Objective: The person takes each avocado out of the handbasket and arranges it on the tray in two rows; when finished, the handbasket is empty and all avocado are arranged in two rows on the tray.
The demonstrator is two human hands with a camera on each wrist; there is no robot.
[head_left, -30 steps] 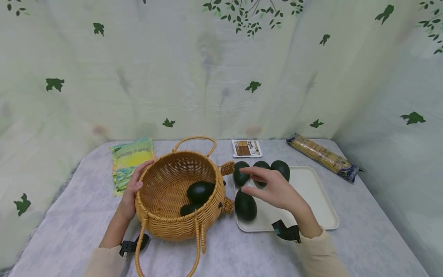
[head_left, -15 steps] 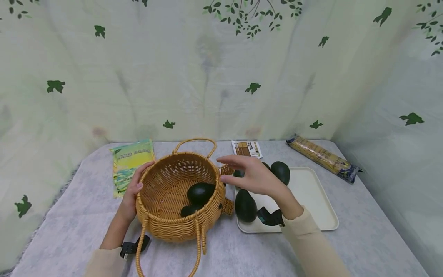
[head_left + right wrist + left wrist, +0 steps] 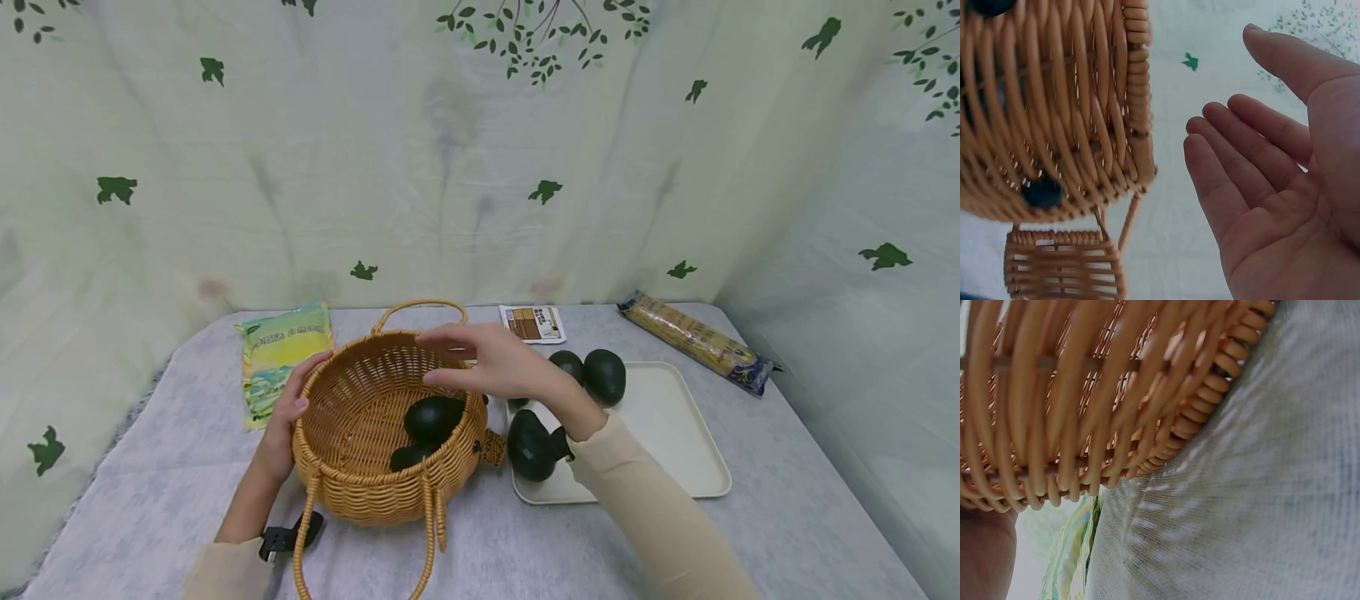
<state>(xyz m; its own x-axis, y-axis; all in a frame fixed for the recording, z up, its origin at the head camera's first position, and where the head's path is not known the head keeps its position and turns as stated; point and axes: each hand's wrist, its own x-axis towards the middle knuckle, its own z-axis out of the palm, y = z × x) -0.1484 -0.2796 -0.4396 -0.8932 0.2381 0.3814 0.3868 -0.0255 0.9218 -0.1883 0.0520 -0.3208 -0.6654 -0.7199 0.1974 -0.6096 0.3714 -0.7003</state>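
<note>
A wicker basket (image 3: 378, 492), with a handle and animal-like trim, stands in the middle of the head view. Two dark green avocados (image 3: 433, 419) lie in it. My left hand (image 3: 283, 417) rests against the basket's left side near the rim, fingers along the outer wall; in the left wrist view the wicker hides most of it. Over the basket's right rim hovers my right hand (image 3: 495, 362), thumb and fingers spread. Its palm shows bare in the right wrist view. Several more avocados (image 3: 604, 377) sit on a white tray (image 3: 671, 442), one partly behind my right arm.
A yellow-green packet (image 3: 285, 358) lies behind my left hand. Toward the back are a small white-and-brown sachet (image 3: 533, 323) and a long yellow-blue package (image 3: 693, 337). A second basket handle (image 3: 298, 542) hangs toward me. Printed cloth walls surround the table.
My right hand has moved left from above the avocados on the tray to over the basket's right rim, carrying nothing. My left hand and the basket have stayed put.
</note>
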